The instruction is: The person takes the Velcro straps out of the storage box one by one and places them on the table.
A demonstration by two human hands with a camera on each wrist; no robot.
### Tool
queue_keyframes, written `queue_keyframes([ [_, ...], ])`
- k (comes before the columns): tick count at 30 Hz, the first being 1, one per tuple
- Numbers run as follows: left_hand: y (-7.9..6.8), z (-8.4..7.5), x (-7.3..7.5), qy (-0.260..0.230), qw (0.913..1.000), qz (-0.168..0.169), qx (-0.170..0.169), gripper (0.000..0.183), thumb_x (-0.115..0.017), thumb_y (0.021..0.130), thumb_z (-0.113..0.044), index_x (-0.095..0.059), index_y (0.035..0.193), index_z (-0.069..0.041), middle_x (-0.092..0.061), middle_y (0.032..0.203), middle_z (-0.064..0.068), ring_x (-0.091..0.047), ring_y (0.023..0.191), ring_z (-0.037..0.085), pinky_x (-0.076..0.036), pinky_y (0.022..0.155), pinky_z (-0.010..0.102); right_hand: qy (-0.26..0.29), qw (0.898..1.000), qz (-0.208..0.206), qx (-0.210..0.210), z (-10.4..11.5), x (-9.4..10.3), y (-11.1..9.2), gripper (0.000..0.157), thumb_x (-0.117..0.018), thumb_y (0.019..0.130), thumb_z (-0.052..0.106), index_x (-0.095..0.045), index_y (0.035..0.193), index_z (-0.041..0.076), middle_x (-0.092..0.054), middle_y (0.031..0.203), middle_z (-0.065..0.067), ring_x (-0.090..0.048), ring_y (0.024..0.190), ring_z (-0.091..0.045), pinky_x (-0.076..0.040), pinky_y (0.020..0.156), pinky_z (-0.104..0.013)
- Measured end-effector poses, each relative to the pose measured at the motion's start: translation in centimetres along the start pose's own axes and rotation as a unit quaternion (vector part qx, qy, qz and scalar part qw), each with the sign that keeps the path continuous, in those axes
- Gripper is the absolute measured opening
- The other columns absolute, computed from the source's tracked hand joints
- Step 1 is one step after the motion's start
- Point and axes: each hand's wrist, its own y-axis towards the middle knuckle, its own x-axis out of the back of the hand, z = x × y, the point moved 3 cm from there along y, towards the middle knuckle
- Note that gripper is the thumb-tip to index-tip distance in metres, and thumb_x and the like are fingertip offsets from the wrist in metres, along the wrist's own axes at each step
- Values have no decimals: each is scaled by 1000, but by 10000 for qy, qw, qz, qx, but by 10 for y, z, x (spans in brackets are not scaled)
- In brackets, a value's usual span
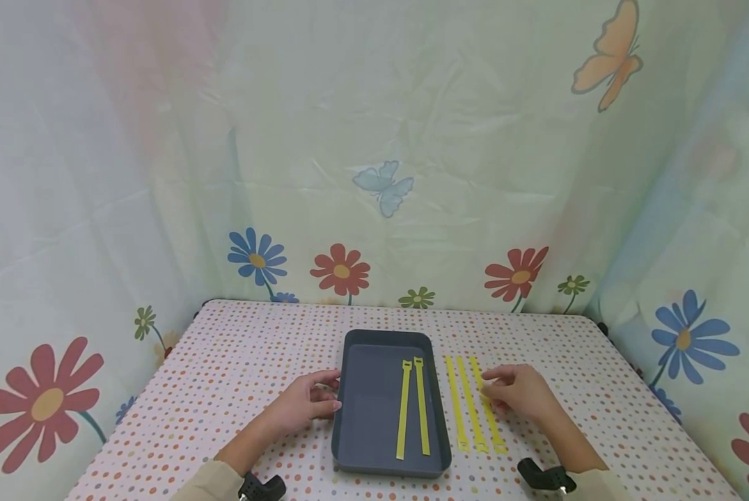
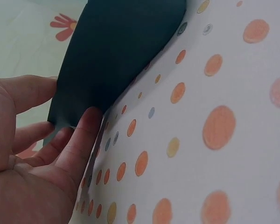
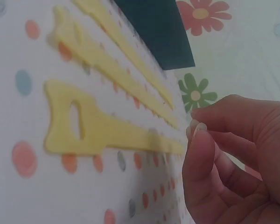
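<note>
Two yellow cable straps with slotted heads lie in a dark grey tray (image 1: 367, 410), the left strap (image 1: 403, 410) beside the right one (image 1: 422, 410). Three more straps lie on the table right of it: the nearest to the tray (image 1: 456, 403), a middle one (image 1: 472, 405) and the outermost (image 3: 79, 121). My left hand (image 1: 302, 402) touches the tray's outer left wall (image 2: 102, 51) with fairly straight fingers. Over the outermost strap is my right hand (image 1: 521, 393), thumb and index fingertips close together, loosely bent. No strap shows between them; that strap passes behind the thumb in the right wrist view.
The table is covered with a dotted cloth (image 1: 274, 334). A curtain (image 1: 475, 153) printed with flowers and butterflies hangs behind the table and at both sides. Each wrist wears a black device, one on the left (image 1: 262, 487) and one on the right (image 1: 545, 476).
</note>
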Motion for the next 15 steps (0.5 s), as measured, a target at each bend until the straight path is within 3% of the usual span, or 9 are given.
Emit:
queue_keyframes([
  [8, 0, -1, 1, -19, 10000, 36, -47, 66, -73, 96, -14, -43, 153, 0, -58, 138, 18, -67, 108, 19, -59, 83, 31, 23, 9986, 117, 513, 24, -3, -4, 32, -79, 88, 13, -74, 118, 1, -66, 73, -4, -58, 60, -19, -48, 53, -30],
  [15, -1, -1, 1, -125, 9998, 100, -84, 67, -72, 96, -14, -42, 154, 1, -57, 140, 19, -67, 107, 19, -59, 83, 29, 289, 9965, 172, 765, 42, -15, -5, 30, -80, 88, 11, -74, 115, -1, -70, 81, -4, -62, 66, -18, -58, 61, -29],
])
